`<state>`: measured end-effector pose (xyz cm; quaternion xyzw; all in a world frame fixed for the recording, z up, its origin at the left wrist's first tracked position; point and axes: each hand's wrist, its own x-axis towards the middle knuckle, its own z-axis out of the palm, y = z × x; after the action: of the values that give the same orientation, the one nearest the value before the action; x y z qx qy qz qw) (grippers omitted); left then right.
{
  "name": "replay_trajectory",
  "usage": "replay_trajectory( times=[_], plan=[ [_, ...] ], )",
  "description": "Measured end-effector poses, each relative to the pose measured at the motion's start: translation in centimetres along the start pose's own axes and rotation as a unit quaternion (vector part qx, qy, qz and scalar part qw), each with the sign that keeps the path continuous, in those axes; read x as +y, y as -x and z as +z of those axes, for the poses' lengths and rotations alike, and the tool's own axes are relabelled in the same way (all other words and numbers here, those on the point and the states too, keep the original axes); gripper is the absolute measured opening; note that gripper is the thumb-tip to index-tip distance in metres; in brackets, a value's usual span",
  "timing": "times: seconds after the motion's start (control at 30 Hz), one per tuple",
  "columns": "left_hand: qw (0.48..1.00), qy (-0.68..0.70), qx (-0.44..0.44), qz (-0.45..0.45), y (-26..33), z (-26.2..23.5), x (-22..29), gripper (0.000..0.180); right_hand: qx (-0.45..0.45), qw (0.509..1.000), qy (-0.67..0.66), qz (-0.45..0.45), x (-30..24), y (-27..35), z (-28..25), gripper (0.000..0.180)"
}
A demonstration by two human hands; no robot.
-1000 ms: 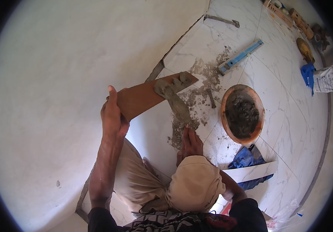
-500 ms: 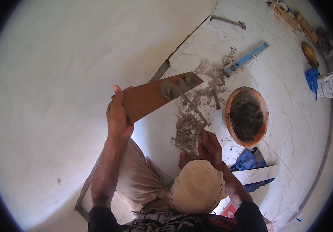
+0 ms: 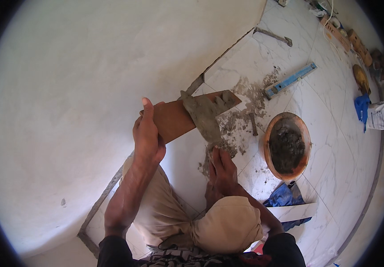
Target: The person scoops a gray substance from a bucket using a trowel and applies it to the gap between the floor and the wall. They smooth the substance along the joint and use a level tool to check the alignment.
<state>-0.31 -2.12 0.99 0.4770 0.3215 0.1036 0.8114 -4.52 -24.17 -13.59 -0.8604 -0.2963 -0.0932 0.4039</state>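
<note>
Evidently, the left hand clamps the brown strip by its left end above the floor, fingers mostly hidden—presumably leaving the far end free for the trowel, pinched in the right hand's fingers—the strip looking flat, with lumpy grey mortar near its tip.

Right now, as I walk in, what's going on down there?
A person's left hand holds a flat brown strip by its near end, with grey mortar toward the far end. The right hand grips a mortar-coated trowel, its blade over that strip. To the right, a bowl of mortar stands on the tiled floor, and a blue spirit level lies beyond it.
</note>
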Motion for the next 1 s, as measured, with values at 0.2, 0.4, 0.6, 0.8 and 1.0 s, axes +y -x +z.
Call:
replay_trajectory(
  times=[0.2,0.4,0.6,0.8,1.0],
  plan=[
    [1.0,0.006,0.013,-0.011,-0.2,-0.3,0.0,0.067,-0.02,0.998,0.023,-0.05,0.4,1.7,-0.9,0.054],
    [1.0,0.014,0.001,0.002,-0.9,-1.7,0.0,0.066,-0.009,1.0,-0.018,-0.011,0.5,4.9,-2.8,0.05],
    [0.998,-0.014,-0.059,-0.011,-2.5,-3.5,-1.1,0.066,0.002,0.999,0.031,-0.038,2.5,6.5,-8.2,0.042],
    [0.999,-0.042,0.021,-0.025,-0.3,-1.3,0.0,0.062,0.053,0.97,0.212,0.107,1.5,5.4,-20.0,0.037],
    [0.998,-0.023,-0.044,-0.03,-0.9,-2.1,-0.4,0.072,-0.158,0.814,0.453,0.326,2.6,2.1,-28.7,0.018]
  ],
)
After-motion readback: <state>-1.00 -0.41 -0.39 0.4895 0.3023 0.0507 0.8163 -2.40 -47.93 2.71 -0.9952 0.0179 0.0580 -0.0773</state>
